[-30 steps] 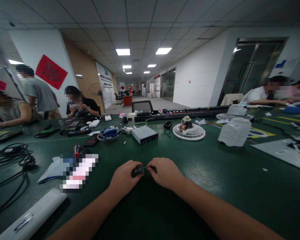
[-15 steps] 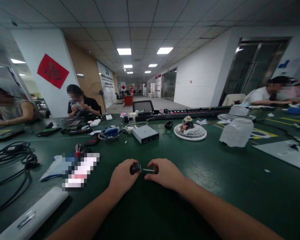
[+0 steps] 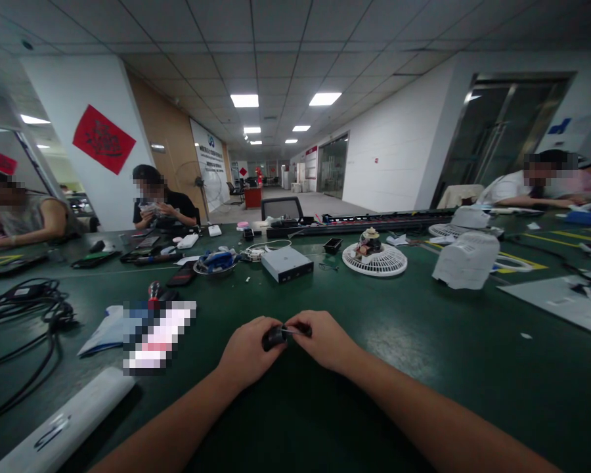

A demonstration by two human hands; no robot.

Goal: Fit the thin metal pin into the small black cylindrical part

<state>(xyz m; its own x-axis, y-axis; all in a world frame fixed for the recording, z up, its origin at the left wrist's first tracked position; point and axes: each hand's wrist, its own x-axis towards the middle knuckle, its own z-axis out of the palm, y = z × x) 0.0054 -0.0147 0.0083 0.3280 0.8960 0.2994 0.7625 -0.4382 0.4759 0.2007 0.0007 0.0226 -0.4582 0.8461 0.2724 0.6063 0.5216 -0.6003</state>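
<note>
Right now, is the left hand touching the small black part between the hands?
Touching. The head view shows the left hand closed around the small black part, with no gap between them; the right hand pinches its thin end.

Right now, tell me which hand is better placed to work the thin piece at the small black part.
Right, probably: the right hand pinches the thin piece, while the left hand is wrapped around the small black part, steadying it.

Red wall poster (image 3: 103, 140) bears dark characters, unreadable; far wall board (image 3: 207, 154) too small.
</note>
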